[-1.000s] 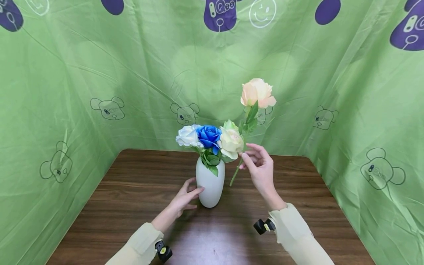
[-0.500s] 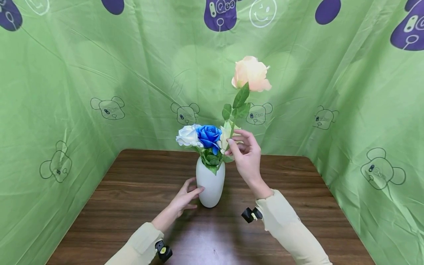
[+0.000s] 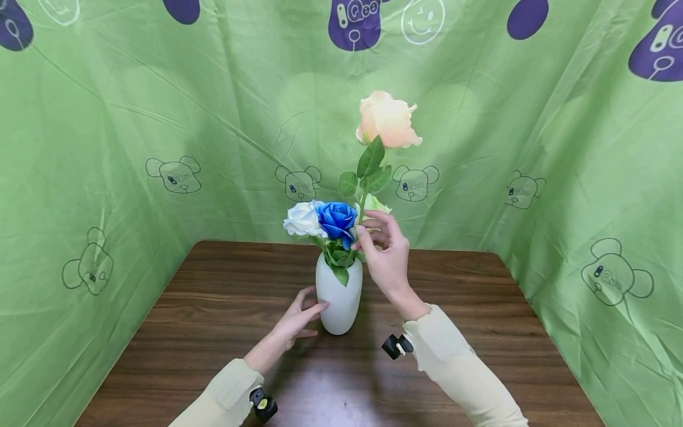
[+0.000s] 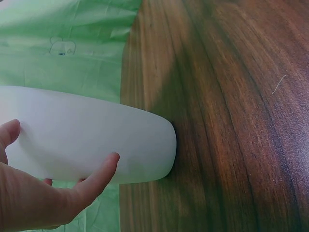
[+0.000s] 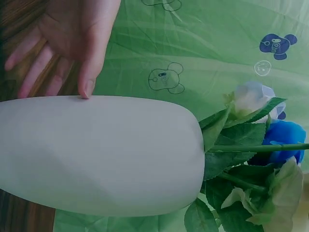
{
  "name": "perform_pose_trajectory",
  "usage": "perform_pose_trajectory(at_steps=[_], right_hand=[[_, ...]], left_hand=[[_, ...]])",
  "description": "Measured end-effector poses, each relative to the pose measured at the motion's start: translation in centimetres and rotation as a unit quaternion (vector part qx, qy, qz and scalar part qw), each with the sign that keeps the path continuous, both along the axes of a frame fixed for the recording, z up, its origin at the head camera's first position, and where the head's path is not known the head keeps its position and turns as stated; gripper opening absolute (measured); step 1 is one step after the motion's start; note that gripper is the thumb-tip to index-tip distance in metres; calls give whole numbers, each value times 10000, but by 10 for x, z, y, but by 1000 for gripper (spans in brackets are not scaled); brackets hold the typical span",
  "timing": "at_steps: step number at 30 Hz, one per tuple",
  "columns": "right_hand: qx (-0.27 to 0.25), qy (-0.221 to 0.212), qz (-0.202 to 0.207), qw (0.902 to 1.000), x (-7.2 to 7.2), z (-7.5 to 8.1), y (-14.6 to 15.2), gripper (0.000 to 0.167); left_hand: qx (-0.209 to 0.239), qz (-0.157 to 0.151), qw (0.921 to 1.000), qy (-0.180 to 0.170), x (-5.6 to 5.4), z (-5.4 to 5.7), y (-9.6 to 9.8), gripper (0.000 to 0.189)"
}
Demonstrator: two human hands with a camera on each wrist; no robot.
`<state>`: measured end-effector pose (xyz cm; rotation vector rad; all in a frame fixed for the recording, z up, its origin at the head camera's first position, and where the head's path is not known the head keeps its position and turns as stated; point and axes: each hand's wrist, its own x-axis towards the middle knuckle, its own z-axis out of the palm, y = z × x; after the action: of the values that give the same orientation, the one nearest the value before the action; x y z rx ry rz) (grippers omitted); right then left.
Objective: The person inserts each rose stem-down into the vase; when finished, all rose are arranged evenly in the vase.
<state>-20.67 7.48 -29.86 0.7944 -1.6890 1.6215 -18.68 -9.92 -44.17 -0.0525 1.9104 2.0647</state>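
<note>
A white vase [image 3: 340, 305] stands upright on the table. In it are a white rose [image 3: 302, 219], a blue rose [image 3: 336, 219] and a pale cream-green rose [image 3: 377, 204], partly hidden. My left hand [image 3: 290, 323] holds the vase low on its left side, thumb on the front and fingers spread. Above the mouth, my right hand [image 3: 388, 261] pinches the stem of a peach rose [image 3: 388, 121], whose bloom rises well over the others. In the right wrist view, a green stem [image 5: 256, 147] runs to the vase's mouth among leaves [image 5: 236, 137].
The brown wooden table [image 3: 224, 284] lies under the vase. Green cloth [image 3: 240, 118] printed with bear figures surrounds it at the back and both sides. Small black devices [image 3: 397, 346] are strapped at both wrists.
My right hand has carried the peach rose up and left, from beside the vase to over its mouth. The left hand and vase have stayed put.
</note>
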Motion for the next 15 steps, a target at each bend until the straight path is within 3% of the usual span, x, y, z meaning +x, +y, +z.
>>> perform_pose_trajectory(at_steps=[5,9,15], right_hand=[[311,312,-120,9990,0,-2,-2,25],[425,318,-58,9986,-1,-8,-3,24],[517,241,8,9984,-13,-36,-4,26]], left_hand=[[16,-10,10000,1,1,1,0,65],[5,-7,10000,-13,2,2,0,65],[-24,10,10000,-10,1,3,0,64]])
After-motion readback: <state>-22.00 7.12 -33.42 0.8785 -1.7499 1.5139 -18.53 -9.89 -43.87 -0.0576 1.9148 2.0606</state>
